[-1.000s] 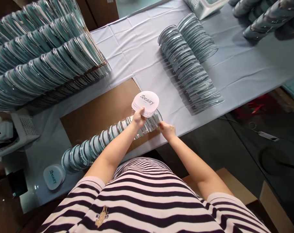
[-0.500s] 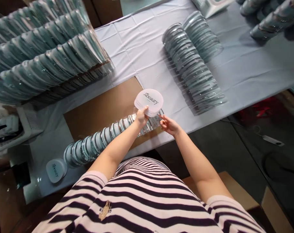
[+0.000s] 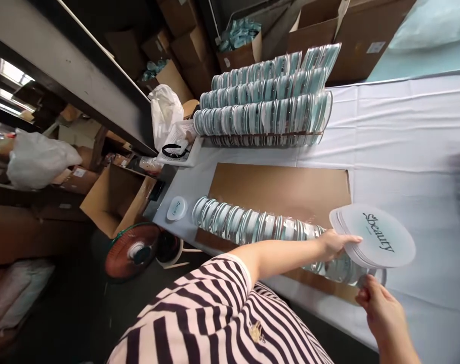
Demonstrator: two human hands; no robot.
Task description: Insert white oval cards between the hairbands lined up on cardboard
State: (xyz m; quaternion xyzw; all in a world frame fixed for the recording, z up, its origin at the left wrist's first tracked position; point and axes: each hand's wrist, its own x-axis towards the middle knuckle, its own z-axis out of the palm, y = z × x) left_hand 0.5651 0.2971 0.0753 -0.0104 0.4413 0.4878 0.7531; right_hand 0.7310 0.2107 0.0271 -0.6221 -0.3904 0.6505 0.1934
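Row of clear cases [image 3: 252, 225] lies along the cardboard sheet [image 3: 283, 189]. Left hand [image 3: 334, 242], arm stretched out over the row, pinches a fanned stack of white labels [image 3: 374, 235] above the row's right end. Right hand [image 3: 379, 308] just below that end, fingers curled at the last case; grip unclear.

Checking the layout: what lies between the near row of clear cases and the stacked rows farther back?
In the head view, bare brown cardboard sheet separates near row from stacked rows.
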